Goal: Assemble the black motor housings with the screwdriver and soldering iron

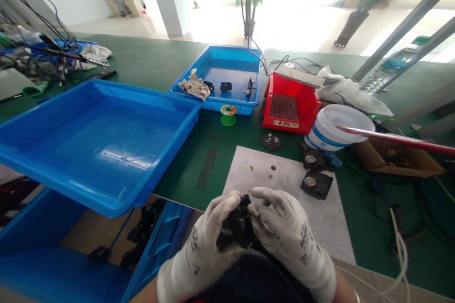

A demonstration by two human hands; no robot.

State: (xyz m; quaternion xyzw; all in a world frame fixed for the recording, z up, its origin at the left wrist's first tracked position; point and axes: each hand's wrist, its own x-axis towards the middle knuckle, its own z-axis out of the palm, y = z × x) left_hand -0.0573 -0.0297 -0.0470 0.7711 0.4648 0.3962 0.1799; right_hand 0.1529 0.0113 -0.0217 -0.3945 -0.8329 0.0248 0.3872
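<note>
Both of my hands wear white gloves and meet at the near edge of the table. In my left hand (pixel 213 229), the fingers and thumb wrap round a black plastic part (pixel 241 225), which stands on edge. My right hand (pixel 280 220) has its fingers bent against the part's upper right side; whether its fingertips pinch something small cannot be made out. Just beyond them lies a white sheet (pixel 245 170) with a few tiny round pieces (pixel 273 168). To the right rest two black housings with metal discs (pixel 317 184).
A large blue tray (pixel 106 151) stands at left, above a blue crate (pixel 64 265) holding black parts. Farther back are another blue tray (pixel 234 68), a green solder spool (pixel 228 116), a red bin of small pieces (pixel 309 109) and a white bucket (pixel 327 128).
</note>
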